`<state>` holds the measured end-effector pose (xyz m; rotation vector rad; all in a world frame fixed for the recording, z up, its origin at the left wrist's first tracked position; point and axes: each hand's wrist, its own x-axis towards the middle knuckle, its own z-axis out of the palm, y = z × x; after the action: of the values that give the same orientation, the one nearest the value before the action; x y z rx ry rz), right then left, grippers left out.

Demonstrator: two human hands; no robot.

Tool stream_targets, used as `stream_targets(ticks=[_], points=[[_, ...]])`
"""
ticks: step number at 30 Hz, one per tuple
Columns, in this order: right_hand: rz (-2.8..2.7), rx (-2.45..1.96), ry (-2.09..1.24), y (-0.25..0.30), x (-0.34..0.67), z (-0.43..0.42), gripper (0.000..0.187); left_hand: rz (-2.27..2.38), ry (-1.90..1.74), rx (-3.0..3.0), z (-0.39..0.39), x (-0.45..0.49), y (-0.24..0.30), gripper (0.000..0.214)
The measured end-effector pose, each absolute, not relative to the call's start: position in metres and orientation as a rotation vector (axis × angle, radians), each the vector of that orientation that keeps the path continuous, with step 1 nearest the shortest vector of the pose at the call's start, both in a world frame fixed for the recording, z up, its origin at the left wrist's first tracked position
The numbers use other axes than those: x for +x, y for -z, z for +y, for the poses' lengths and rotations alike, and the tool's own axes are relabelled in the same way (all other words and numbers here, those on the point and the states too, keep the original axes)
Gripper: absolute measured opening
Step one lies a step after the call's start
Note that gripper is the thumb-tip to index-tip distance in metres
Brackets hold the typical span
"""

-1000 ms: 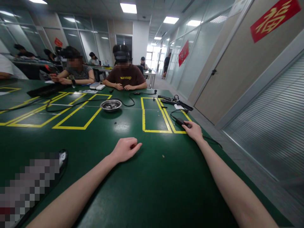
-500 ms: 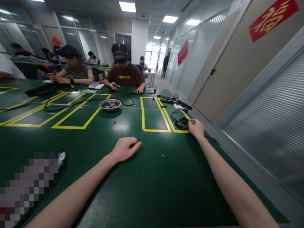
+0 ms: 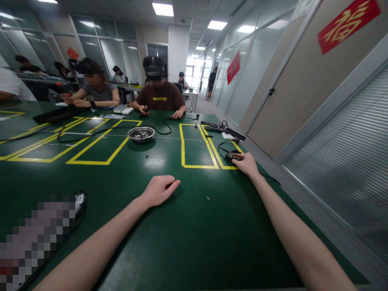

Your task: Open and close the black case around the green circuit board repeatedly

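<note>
Shifted slightly toward the metal bowl [image 3: 141, 140] from half a second earlier, the right hand [image 3: 247, 165] grips a small black device [image 3: 230, 156], well right of the bowl on a green bench [image 3: 194, 234]. Nearer the camera than the bowl, the left hand [image 3: 159, 191] rests loosely half-open, thumb apart from curled fingers. Beyond the bowl sits a co-worker [image 3: 162, 91] in a brown shirt.

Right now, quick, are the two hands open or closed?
Left hand: loosely closed on the green table, nothing seen in it.
Right hand: closed on a small black device.
</note>
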<state>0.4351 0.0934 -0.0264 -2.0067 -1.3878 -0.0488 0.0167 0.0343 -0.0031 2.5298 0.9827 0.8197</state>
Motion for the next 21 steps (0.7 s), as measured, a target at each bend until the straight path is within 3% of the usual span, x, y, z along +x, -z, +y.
stream_targets(ticks=[9,21], points=[[-1.391,-1.987,0.097,0.0231,0.4417,0.0902,0.043,0.986,-0.814,2.533,0.035,0.016,0.0043,0.048],[-1.521,-2.225,0.024,0.0207,0.4358,0.0901,0.035,1.007,-0.778,2.528,0.0351,0.0174,0.0054,0.047]])
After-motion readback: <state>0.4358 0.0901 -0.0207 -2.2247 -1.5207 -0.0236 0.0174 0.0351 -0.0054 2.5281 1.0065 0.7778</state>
